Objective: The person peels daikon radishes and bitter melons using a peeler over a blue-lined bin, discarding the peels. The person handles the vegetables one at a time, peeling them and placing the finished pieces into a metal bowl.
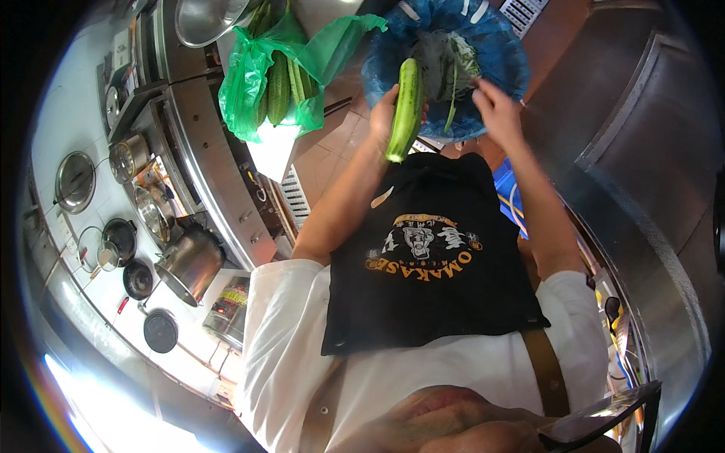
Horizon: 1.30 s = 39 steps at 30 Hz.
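My left hand [386, 116] grips a largely peeled green ridge gourd [406, 110], tilted nearly lengthwise away from me. Beneath it is a bin lined with a blue plastic bag [385, 73]. Pale and green peelings [465, 54] lie inside, and one long green strip [451, 107] stretches toward the near rim. Over the bin's right side is my right hand [499, 113], slightly blurred, its fingers bent close to the peelings. Whether it holds anything is unclear. Left of the bin, an open green plastic bag [238, 105] contains several unpeeled ridge gourds [278, 88].
A metal bowl [207, 25] stands beyond the green bag. Along the left runs a steel counter [212, 164], with a large pot [190, 263] and hanging pans [119, 243] past it. A steel surface [640, 158] borders my right side. Floor drain grates [294, 195] show below.
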Tool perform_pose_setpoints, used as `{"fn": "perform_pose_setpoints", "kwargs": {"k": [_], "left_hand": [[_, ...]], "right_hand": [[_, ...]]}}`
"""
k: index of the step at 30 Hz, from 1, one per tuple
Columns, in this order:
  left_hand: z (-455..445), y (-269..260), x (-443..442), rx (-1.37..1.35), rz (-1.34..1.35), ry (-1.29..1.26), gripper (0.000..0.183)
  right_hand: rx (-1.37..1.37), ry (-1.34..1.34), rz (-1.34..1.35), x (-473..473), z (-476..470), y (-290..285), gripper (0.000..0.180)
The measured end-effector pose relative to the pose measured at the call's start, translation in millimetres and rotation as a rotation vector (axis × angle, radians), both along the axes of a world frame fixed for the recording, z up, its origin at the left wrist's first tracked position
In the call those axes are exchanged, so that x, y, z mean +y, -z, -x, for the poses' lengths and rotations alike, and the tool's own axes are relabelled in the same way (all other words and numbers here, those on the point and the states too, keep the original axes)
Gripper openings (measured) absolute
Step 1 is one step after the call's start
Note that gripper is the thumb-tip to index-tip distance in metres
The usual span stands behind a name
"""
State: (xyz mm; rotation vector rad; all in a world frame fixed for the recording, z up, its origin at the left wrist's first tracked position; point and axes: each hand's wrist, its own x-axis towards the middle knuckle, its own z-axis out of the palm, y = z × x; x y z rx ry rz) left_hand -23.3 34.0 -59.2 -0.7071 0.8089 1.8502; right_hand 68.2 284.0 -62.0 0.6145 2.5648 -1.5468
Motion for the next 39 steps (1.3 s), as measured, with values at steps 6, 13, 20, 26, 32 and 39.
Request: {"fn": "perform_pose_setpoints", "kwargs": {"k": [6, 13, 20, 26, 32, 39], "left_hand": [[-2.8, -21.2, 10.1, -0.055, 0.024, -0.006, 0.047], [-2.4, -48.7, 11.9, 0.018, -0.001, 0.087, 0.054], [21.4, 27.1, 15.7, -0.269, -0.138, -0.165, 0.050], [20.8, 10.6, 19.7, -0.146, -0.227, -0.099, 0.054], [13.0, -53.3, 26.9, -0.030, 0.076, 0.134, 0.058], [13.1, 7.0, 17.1, -0.256, -0.124, -0.170, 0.052]], "right_hand": [[0.244, -0.194, -0.036, -45.3, -34.2, -54.6, 0.040], [-0.407, 0.159, 0.026, 33.0, -2.5, 106.9, 0.044], [-0.055, -0.055, 0.066, -29.0, -57.4, -69.7, 0.036], [0.136, -0.297, -0.118, -38.6, -33.2, -77.2, 0.036], [-0.326, -0.029, -0.206, 50.3, 21.3, 110.0, 0.038], [0.046, -0.151, 0.007, -23.4, -40.4, -56.9, 0.037]]}}
